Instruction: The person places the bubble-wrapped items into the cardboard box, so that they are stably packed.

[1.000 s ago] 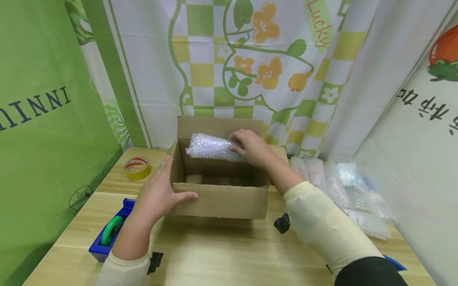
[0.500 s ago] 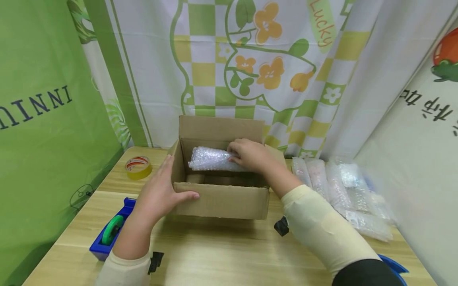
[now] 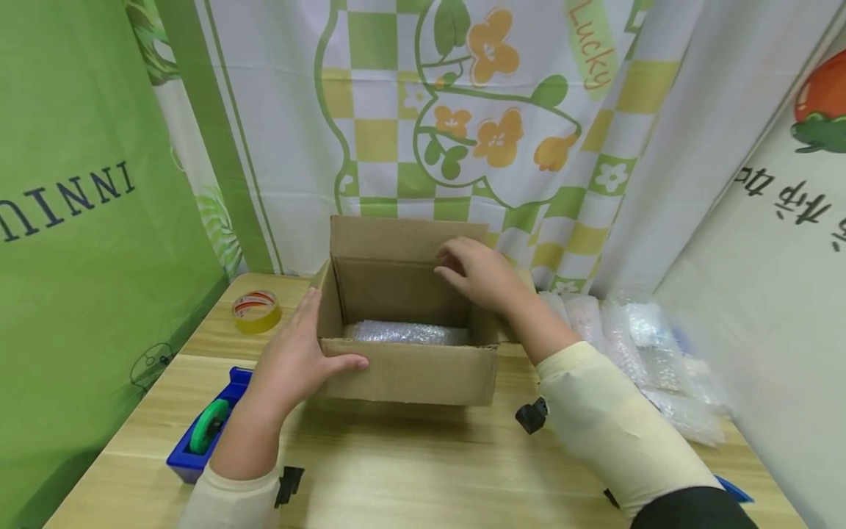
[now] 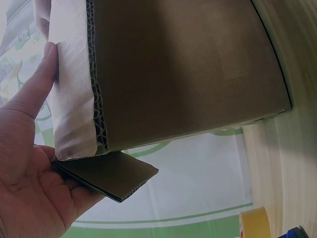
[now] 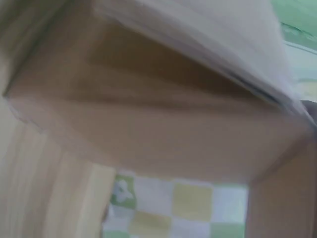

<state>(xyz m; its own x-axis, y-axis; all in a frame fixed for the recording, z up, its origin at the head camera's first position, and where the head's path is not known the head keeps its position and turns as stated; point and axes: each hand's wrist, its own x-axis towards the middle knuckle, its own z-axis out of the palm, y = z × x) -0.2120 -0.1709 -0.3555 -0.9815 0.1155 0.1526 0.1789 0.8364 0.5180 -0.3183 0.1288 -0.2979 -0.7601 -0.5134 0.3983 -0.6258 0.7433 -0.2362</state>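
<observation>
An open cardboard box (image 3: pixel 410 373) stands on the table in the head view, its back flap raised. Inside, near the front wall, lies a bubble-wrapped bundle (image 3: pixel 410 333), its lower part hidden by that wall. My left hand (image 3: pixel 291 356) holds the box's front left corner. The thumb lies on the front flap and the fingers go behind the left flap (image 4: pixel 116 173). Over the box's right side hovers my right hand (image 3: pixel 481 275), fingers loosely bent and holding nothing. The right wrist view is blurred and shows the box (image 5: pixel 173 139) but not the hand.
Several bubble-wrapped packs (image 3: pixel 634 345) lie along the table's right side. A roll of yellow tape (image 3: pixel 255 312) sits at the back left. Nearer stands a blue tape dispenser (image 3: pixel 188 448) with a green wheel. A patterned curtain (image 3: pixel 377 139) hangs behind the box.
The right hand lowered the bubble-wrapped bundle into the box, let it go and rose out to the right. The bundle now lies low in the box. The left hand has stayed in place.
</observation>
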